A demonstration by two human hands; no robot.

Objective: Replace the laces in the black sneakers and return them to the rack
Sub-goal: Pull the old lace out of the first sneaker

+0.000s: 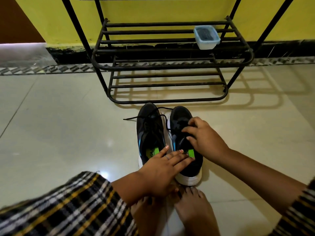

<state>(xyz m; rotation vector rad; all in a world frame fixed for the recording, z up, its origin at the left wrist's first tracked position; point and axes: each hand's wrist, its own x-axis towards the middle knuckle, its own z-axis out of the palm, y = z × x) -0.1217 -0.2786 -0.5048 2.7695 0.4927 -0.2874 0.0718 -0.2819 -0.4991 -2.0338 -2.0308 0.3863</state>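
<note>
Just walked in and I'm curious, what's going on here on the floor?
A person crouches over a pair of black sneakers on the tiled floor in front of a black metal rack. The right hand works at the laces of the right-side shoe, while the left hand rests flat across its opening. The other shoe's lace trails loose. A lidded plastic box sits on the rack.

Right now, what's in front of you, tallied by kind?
Black sneakers: 2, left and right, on the floor
Metal rack: 1
Lidded plastic container: 1, on the rack
Total: 4
</note>
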